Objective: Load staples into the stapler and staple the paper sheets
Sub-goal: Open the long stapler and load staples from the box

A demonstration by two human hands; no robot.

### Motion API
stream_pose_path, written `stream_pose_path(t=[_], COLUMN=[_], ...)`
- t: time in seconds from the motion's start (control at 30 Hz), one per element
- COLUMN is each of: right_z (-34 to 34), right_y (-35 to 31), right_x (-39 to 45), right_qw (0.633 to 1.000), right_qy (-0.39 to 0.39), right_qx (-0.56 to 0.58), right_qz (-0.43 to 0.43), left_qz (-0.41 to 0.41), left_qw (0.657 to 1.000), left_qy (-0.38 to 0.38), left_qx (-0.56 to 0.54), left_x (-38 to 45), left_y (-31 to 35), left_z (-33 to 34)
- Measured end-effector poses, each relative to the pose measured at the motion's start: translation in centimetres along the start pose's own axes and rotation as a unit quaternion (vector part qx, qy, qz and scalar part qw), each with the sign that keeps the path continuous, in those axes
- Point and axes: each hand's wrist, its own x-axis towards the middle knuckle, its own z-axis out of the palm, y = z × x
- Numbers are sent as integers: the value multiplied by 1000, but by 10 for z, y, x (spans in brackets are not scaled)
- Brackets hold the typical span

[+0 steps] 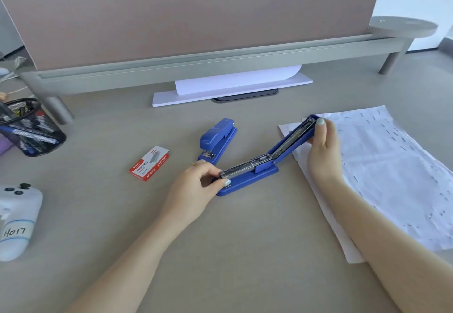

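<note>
A blue stapler (255, 173) lies on the desk with its lid swung fully back, so the metal staple channel shows. My left hand (196, 185) pinches the front end of the channel above the base. My right hand (323, 146) grips the far end of the lid, over the paper's edge. A red staple box (148, 162) lies shut to the left. A stack of white paper sheets (382, 170), marked with many staple rows, lies at the right.
A second blue stapler (217, 138), closed, stands behind the open one. A mesh pen holder (29, 129) and a white controller (17, 219) sit at the left. A monitor riser (196, 67) with white sheets (230, 87) under it spans the back.
</note>
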Motion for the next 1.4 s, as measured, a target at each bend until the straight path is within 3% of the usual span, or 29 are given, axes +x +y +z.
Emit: stream_pose_path(t=[0.17,0.33,0.43,0.5,0.6,0.67,0.77,0.83,0.93,1.1,1.27,1.4], right_z=[0,-4,-2,-2,0,1,4,6,12,26,35,34], right_y=[14,25,25,23,16,11,7,5,0,-17,-29,-32], right_x=[8,13,10,8,4,2,-4,-7,-13,-44,-84,-86], right_qw=[993,961,967,975,979,977,967,961,944,926,920,911], right_qy=[-42,-63,-43,-31,-22,-19,-16,-20,-40,-147,-332,-387], right_qx=[-108,-267,-252,-220,-200,-202,-211,-215,-220,-156,-15,76], right_qz=[28,24,9,-5,-34,-70,-139,-174,-241,-309,-209,-119], left_qz=[9,16,23,69,113,61,-96,-128,-86,-1,86,87], left_qw=[1000,999,998,994,980,961,944,950,964,987,993,989], left_qy=[9,16,8,9,98,177,146,118,134,162,-13,-73], left_qx=[15,44,53,85,132,203,280,261,212,-22,-83,-98], left_x=[-5,-8,-6,-6,1,11,21,25,26,6,-32,-41], left_y=[-7,-9,-10,-11,-16,-31,-60,-73,-71,-35,4,10], left_z=[-12,-16,-16,-21,-37,-48,-60,-59,-60,-60,-37,-25])
